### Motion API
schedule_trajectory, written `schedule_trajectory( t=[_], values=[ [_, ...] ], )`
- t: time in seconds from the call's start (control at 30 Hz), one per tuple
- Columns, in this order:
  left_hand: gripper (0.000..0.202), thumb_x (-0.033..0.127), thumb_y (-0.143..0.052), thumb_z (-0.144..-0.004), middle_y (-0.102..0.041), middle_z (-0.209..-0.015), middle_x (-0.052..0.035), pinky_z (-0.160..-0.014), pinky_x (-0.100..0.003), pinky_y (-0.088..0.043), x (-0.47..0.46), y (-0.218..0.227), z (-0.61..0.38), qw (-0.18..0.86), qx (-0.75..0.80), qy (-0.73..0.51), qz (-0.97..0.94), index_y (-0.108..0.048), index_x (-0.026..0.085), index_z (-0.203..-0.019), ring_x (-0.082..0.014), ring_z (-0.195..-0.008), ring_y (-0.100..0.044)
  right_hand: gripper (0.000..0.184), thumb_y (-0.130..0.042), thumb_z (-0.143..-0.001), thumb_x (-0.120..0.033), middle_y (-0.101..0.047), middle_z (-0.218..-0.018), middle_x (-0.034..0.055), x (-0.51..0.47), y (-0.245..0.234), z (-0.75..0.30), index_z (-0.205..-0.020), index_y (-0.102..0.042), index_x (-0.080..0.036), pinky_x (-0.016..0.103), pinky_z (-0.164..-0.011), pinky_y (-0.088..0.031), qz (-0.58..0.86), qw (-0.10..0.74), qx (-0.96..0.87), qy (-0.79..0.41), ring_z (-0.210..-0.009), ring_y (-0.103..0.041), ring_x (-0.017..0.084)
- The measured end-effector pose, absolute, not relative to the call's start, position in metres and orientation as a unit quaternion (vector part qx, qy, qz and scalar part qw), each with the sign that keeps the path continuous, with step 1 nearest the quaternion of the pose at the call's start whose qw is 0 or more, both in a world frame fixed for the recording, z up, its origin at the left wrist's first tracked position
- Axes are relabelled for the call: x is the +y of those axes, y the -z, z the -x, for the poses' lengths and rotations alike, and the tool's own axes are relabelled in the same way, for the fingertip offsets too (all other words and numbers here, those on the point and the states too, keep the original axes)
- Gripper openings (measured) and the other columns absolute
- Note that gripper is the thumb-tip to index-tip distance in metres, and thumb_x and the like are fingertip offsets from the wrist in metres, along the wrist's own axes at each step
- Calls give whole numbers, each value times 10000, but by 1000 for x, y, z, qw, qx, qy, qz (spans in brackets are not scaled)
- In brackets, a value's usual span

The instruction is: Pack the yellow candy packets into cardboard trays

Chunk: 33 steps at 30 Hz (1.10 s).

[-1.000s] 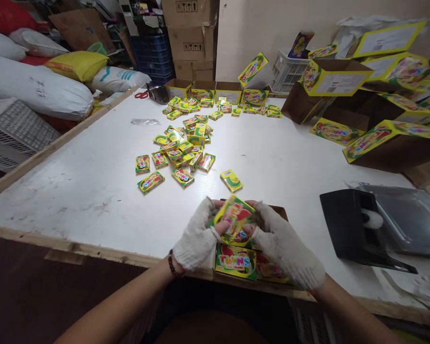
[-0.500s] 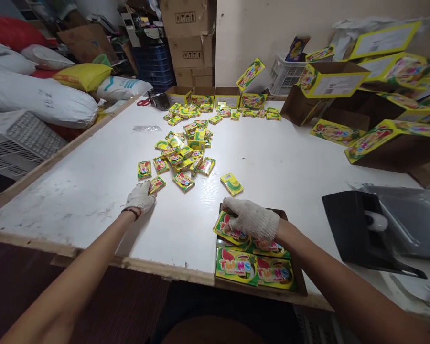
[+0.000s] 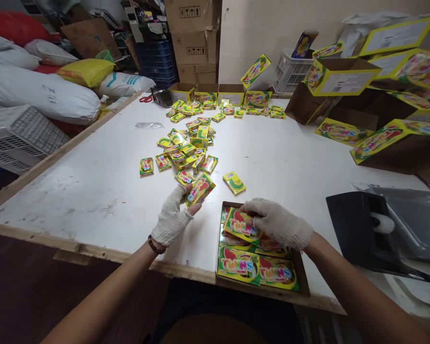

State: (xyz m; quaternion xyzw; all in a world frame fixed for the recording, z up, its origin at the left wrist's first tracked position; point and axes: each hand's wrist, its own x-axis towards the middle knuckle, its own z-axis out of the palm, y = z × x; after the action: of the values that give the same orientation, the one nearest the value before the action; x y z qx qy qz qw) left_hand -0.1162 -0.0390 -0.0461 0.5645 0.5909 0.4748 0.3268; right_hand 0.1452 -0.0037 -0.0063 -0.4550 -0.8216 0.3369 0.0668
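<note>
From the left hand, one white lattice crate (image 3: 25,138) stands at ten o'clock, and one pair of red-handled scissors (image 3: 146,99) lies between eleven and twelve. Two separate TWINS packs (image 3: 146,166) lie at eleven to twelve, near a heap of packs (image 3: 202,132), too overlapped to count, between twelve and one. The gloved left hand (image 3: 171,220) is partly closed, thumb and fingers pinching one raised TWINS pack (image 3: 200,189) at its two o'clock, beyond the palm. Four open display boxes (image 3: 231,98) stand in a row at one o'clock, along the far edge of the white table (image 3: 290,157). One loose yellow-and-green pack (image 3: 234,183) lies flat at ten o'clock from the right hand. Nearer the person, one open box (image 3: 302,274) has two packs in its near row (image 3: 238,265) plainly visible; those behind are part-hidden. The gloved right hand (image 3: 277,220) is half curled, thumb and fingers on the right end of one tilted TWINS pack (image 3: 241,224), at its nine o'clock, over the packed ones. One black tape dispenser (image 3: 351,229) sits at three o'clock from that hand.
</note>
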Motion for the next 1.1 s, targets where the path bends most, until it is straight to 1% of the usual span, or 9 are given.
schedule_trajectory(
  t=[0.13, 0.33, 0.47, 0.57, 0.7, 0.77, 0.87, 0.97, 1.1],
  values=[
    [654, 416, -714, -762, -578, -1319, -120, -1037, -447, -469, -46, 41, 97, 328, 559, -460, -607, -485, 184, -1330, -252, -1165, -583, 184, -560, -841, -137, -683, -944, 68, -11, 20, -136, -926, -718, -180, 286, -808, -473, 415, 17, -854, -315, -889, -624, 187],
    [542, 335, -689, -795, -596, -1276, -111, -1070, -436, -441, -53, 42, 61, 190, 523, -486, -674, -518, 197, -1291, -258, -1217, -550, 372, -558, -842, -336, -689, -1094, 86, -26, 16, -139, -1182, -592, -189, 361, -857, -515, 475, 259, -689, -483, -983, -643, 221],
    [518, 330, -674, -808, -606, -1236, -100, -1015, -417, -482, -52, 42, 33, 213, 484, -485, -697, -513, 219, -1288, -256, -1167, -578, 403, -538, -853, -429, -681, -1098, 103, -27, 9, -140, -1162, -557, -171, 378, -869, -519, 490, 318, -655, -479, -1025, -632, 246],
    [439, 328, -585, -870, -598, -1252, -99, -1025, -413, -469, -36, 45, 42, 201, 489, -472, -706, -508, 218, -1289, -246, -1180, -568, 441, -485, -888, -383, -686, -1027, 85, -13, 6, -152, -1271, -479, -163, 365, -805, -531, 513, 328, -676, -415, -929, -647, 223],
    [313, 240, -530, -843, -583, -1203, -102, -1040, -412, -433, 14, 55, 98, 99, 602, -298, -734, -581, 203, -1149, -253, -1176, -536, 355, -453, -910, -250, -685, -1075, 72, 15, 2, -164, -1246, -559, -201, 352, -850, -506, 459, 219, -800, -318, -958, -639, 208],
    [303, 278, -579, -798, -576, -1125, -112, -973, -414, -460, 40, 62, 127, 79, 669, -193, -714, -604, 193, -1088, -278, -1105, -549, 278, -460, -917, -191, -682, -1086, 76, 22, 2, -157, -1112, -658, -200, 330, -867, -487, 417, 120, -858, -276, -972, -628, 200],
    [364, 387, -668, -717, -551, -1071, -123, -878, -421, -479, 65, 74, 156, 78, 704, -142, -692, -625, 187, -1018, -314, -1028, -557, 225, -485, -920, -125, -677, -1000, 94, 21, 7, -135, -936, -707, -161, 295, -815, -466, 419, 13, -890, -178, -902, -614, 188],
    [426, 436, -695, -676, -535, -1078, -118, -852, -407, -476, 68, 82, 165, 76, 715, -120, -685, -621, 204, -1025, -319, -1020, -559, 202, -497, -938, -147, -656, -1014, 120, 8, 15, -119, -924, -699, -138, 323, -822, -449, 443, -6, -893, -77, -938, -588, 225],
    [514, 515, -691, -668, -547, -1048, -116, -838, -405, -487, 51, 86, 157, 92, 726, -154, -664, -595, 185, -1050, -300, -981, -573, 222, -476, -923, -101, -655, -977, 143, -14, 26, -114, -995, -684, -127, 366, -795, -459, 415, -24, -909, -38, -918, -577, 257]
  ],
)
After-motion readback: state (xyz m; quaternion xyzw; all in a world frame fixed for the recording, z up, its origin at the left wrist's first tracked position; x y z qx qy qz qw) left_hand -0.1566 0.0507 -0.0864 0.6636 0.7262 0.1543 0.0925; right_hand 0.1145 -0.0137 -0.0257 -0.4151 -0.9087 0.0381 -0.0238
